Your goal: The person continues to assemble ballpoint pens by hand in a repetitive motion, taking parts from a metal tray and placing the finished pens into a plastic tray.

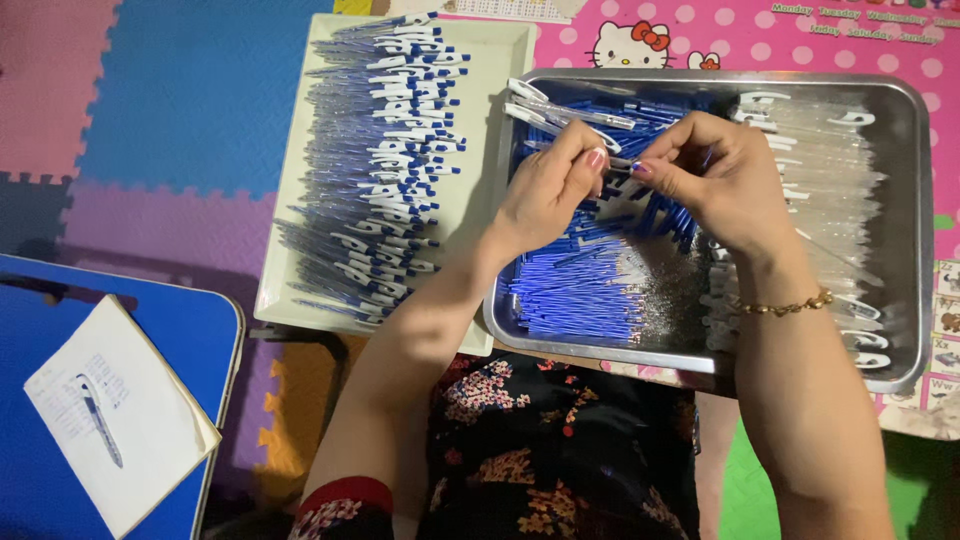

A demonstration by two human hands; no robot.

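**Both hands join pen parts above the metal tray**

The left hand (548, 188) and the right hand (712, 172) meet over the metal tray (905, 230). The fingertips of both hands are pinched together on a thin pen part (622, 164) held between them; it is too small to tell if it is 1 piece or 2. Under the hands lies a heap of blue refills (580, 285), and at the right side of the same tray lie clear pen barrels (830, 190) in a row. The white tray (500, 55) at the left holds finished pens (385, 170), stacked close together. A notebook (120, 415) with 1 pen (98, 420) on it lies on a blue table (30, 500), well apart.

In my judgement, the small part could slip from the fingertips and fall back in the heap, because the grip is only at the tips. The stack of finished pens is also high near the edge, so a push from the left forearm could make some roll off.
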